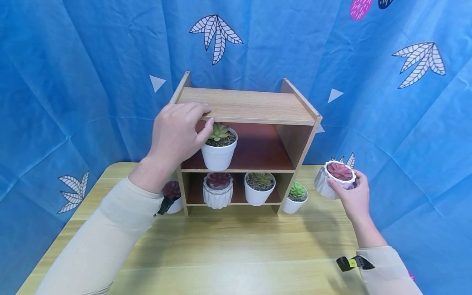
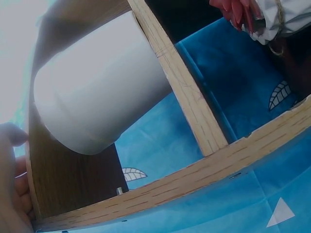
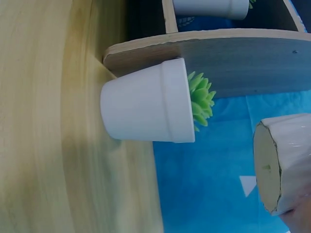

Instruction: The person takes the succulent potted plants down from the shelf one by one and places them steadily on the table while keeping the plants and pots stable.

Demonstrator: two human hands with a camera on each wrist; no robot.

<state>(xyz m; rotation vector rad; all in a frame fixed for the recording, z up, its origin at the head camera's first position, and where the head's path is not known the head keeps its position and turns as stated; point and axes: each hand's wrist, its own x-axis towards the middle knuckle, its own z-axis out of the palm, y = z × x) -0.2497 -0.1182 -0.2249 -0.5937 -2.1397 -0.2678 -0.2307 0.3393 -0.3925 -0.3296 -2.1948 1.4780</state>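
Note:
My left hand (image 1: pixel 180 129) grips the front left edge of the top board of a small wooden shelf (image 1: pixel 247 105), fingers on top and thumb at the front. Just below the thumb, a white pot with a green succulent (image 1: pixel 219 155) stands on the middle level; its smooth side fills much of the left wrist view. Off to the right, my right hand (image 1: pixel 354 198) holds a ribbed white pot with a pinkish-red succulent (image 1: pixel 340 171) up in the air, tilted. Its pale underside (image 3: pixel 267 167) faces the right wrist camera.
On the lower level stand a ribbed pot with a dark red succulent (image 1: pixel 218 196) and a smooth pot with a green one (image 1: pixel 259 192). Beside the shelf are a bright green succulent (image 1: pixel 296 198) at right and a dark red one (image 1: pixel 171 196) at left. A blue cloth (image 1: pixel 110 82) hangs behind.

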